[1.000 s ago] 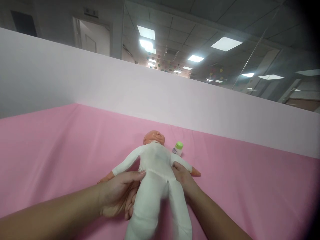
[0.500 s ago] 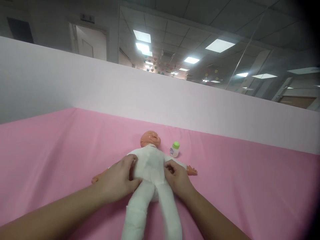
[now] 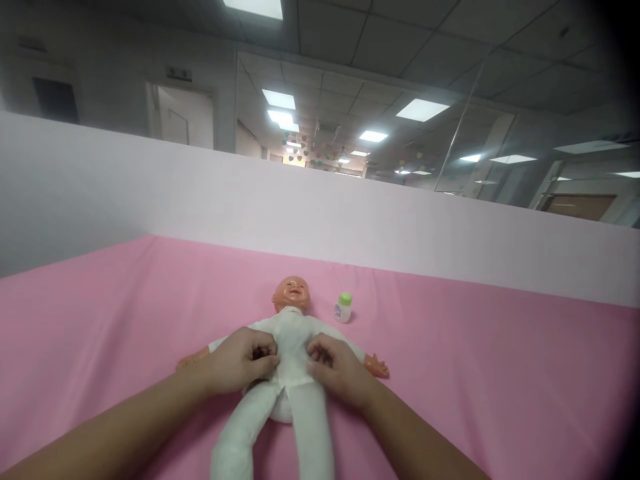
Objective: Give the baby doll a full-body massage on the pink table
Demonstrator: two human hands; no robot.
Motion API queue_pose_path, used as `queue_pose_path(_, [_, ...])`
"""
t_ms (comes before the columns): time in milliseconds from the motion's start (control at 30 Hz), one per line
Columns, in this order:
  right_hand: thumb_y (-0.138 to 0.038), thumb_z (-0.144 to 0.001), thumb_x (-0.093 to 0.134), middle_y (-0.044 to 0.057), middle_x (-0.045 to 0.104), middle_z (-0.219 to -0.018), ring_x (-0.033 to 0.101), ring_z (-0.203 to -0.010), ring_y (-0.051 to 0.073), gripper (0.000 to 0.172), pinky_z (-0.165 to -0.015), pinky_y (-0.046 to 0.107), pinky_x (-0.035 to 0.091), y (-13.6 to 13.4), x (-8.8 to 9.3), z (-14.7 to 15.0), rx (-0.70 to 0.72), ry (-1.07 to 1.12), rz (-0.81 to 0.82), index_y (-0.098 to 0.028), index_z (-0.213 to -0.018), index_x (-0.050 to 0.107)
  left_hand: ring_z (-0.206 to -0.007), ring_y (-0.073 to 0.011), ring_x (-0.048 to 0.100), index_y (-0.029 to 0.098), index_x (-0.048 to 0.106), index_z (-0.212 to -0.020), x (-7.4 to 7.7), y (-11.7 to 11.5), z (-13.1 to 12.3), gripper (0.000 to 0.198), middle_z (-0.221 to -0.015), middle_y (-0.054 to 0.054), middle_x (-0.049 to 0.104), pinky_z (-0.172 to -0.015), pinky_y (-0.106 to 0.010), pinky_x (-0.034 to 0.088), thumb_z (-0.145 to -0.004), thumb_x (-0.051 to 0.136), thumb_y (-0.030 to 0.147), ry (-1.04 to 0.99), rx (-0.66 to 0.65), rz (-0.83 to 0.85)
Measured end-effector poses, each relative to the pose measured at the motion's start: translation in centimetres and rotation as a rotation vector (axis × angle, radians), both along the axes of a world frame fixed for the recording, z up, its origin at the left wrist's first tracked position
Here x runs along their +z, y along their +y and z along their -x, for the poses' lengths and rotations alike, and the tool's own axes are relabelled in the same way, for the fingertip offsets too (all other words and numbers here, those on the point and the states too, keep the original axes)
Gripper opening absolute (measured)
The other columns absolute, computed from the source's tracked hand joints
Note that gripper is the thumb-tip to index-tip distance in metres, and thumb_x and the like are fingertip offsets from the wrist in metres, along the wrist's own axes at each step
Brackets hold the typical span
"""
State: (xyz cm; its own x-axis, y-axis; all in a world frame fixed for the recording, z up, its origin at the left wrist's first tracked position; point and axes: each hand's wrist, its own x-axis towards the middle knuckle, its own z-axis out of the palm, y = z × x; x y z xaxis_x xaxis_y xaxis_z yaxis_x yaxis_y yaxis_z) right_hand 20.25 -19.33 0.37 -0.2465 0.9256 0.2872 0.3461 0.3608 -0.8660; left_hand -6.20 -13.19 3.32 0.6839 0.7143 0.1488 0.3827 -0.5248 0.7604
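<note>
A baby doll [image 3: 293,337] with a hard face and a soft white cloth body lies on its back on a pink surface, its arms spread and its legs toward me. My left hand [image 3: 243,360] is closed, fingers curled and thumb near the fingertips, against the left side of the doll's torso. On the torso's right side my right hand [image 3: 340,370] is curled in the same way. Any cloth pinched by the fingertips is too small to see. Beside the doll's head stands a small clear bottle [image 3: 343,308] with a green cap.
The pink cover [image 3: 450,347] spreads out on both sides of the doll. A white low wall [image 3: 320,207] borders it at the back and left. Beyond are a glass panel, a doorway [image 3: 185,117] and lit ceiling panels.
Both hands have moved in over the front of the torso, their fingers more curled. The doll's head has turned to face up, and its legs have shifted left. The view has tilted up slightly.
</note>
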Motion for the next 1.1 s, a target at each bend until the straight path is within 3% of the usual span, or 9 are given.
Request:
queue_pose_path(133, [-0.036,-0.089,0.066,-0.001,0.061,-0.085,0.051,-0.073,0.015,0.017,-0.066,0.027,0.04,0.5,-0.1,-0.4,-0.003,0.037,0.006,-0.021,-0.096,0.067,-0.059,-0.0127,0.043,0.018,0.056,-0.072,-1.0,0.7,-0.1,0.035,-0.064,0.004,0.049,-0.055,-0.025,0.035,-0.092,0.06,0.047,-0.075,0.073,0.036])
queue_pose_path(333, [-0.048,-0.091,0.064,-0.003,0.057,-0.074,0.048,-0.069,0.015,0.03,-0.063,0.027,0.037,1.4,-1.0,-0.8,-0.181,0.002,-0.009,-0.02,-0.079,0.061,-0.06,-0.0128,0.04,0.018,0.056,-0.073,-2.6,1.7,-0.5,0.042,-0.065,0.004,0.047,-0.055,-0.025,0.032,-0.092,0.058,0.055,-0.096,0.158,-0.003])
queue_pose_path(667, [-0.047,-0.09,0.063,-0.003,0.056,-0.07,0.047,-0.064,0.014,0.03,-0.059,0.026,0.036,1.8,-1.5,-0.7,-0.217,-0.04,-0.009,-0.021,-0.076,0.058,-0.061,-0.0136,0.041,0.019,0.054,-0.071,-3.1,1.7,-1.0,0.04,-0.064,0.003,0.048,-0.059,-0.027,0.034,-0.093,0.055,0.053,-0.067,0.184,-0.126])
queue_pose_path(933, [-0.044,-0.094,0.056,-0.001,0.063,-0.07,0.056,-0.065,0.017,0.027,-0.062,0.028,0.041,1.2,-0.2,-0.3,-0.388,-0.053,-0.129,-0.022,-0.08,0.062,-0.063,-0.0157,0.048,0.019,0.058,-0.071,-1.6,1.3,-0.5,0.038,-0.065,0.002,0.054,-0.06,-0.027,0.036,-0.093,0.054,0.049,-0.129,0.302,-0.184])
queue_pose_path(1100, [-0.05,-0.09,0.061,0.005,0.072,-0.099,0.066,-0.091,0.023,0.029,-0.084,0.034,0.049,4.6,1.1,0.3,-0.463,0.006,-0.099,-0.023,-0.098,0.067,-0.077,-0.0209,0.06,0.02,0.069,-0.084,1.0,4.8,-2.0,0.032,-0.081,-0.002,0.069,-0.071,-0.031,0.044,-0.09,0.059,0.049,-0.231,0.444,-0.196])
